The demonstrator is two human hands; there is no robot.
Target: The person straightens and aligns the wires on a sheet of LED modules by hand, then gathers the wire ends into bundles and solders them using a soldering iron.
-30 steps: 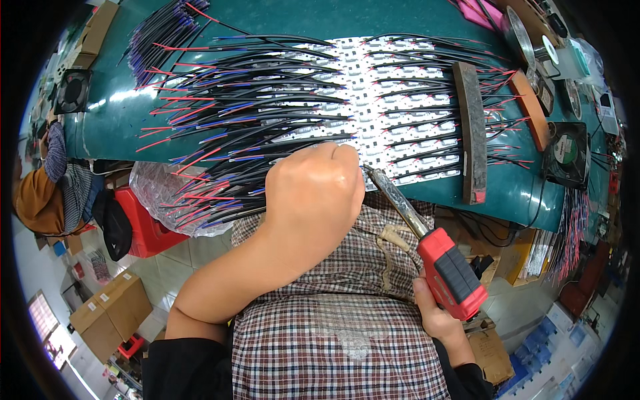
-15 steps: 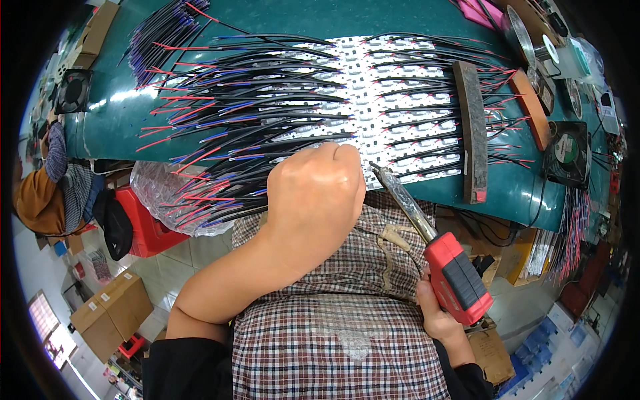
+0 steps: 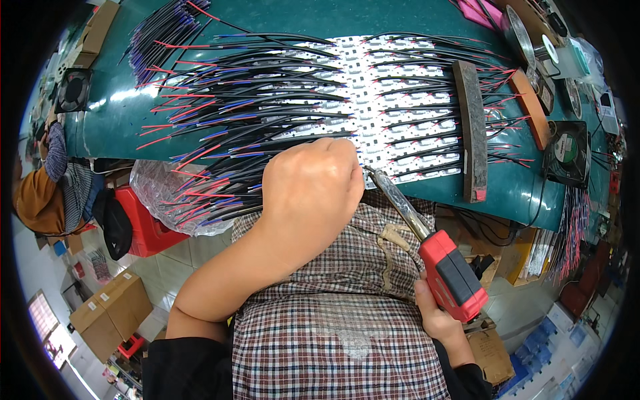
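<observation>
My left hand (image 3: pixel 310 183) is closed in a pinch over the near edge of a white circuit board panel (image 3: pixel 362 113). Its fingertips point down and away, so whatever they grip is hidden. My right hand (image 3: pixel 437 321) is wrapped around the lower part of a soldering iron (image 3: pixel 455 277) with a red and black handle. The iron's tip touches or hovers just above the panel, right beside my left fingers; I cannot tell which. Rows of black cables (image 3: pixel 293 100) with red and blue wire ends fan out leftward, and more black cables (image 3: pixel 413 107) run to the right.
A dark bar (image 3: pixel 471 133) lies across the right cables, with an orange-brown block (image 3: pixel 531 110) beside it. Fans stand at right (image 3: pixel 567 155) and left (image 3: pixel 72 91). Solder spools (image 3: pixel 519 33) sit far right. A bundle of cables (image 3: pixel 163 40) lies far left. Another person (image 3: pixel 43 193) sits at left.
The soldering iron has shifted slightly left, its tip now closer to my left fingers. My left hand has moved a little left and away from me.
</observation>
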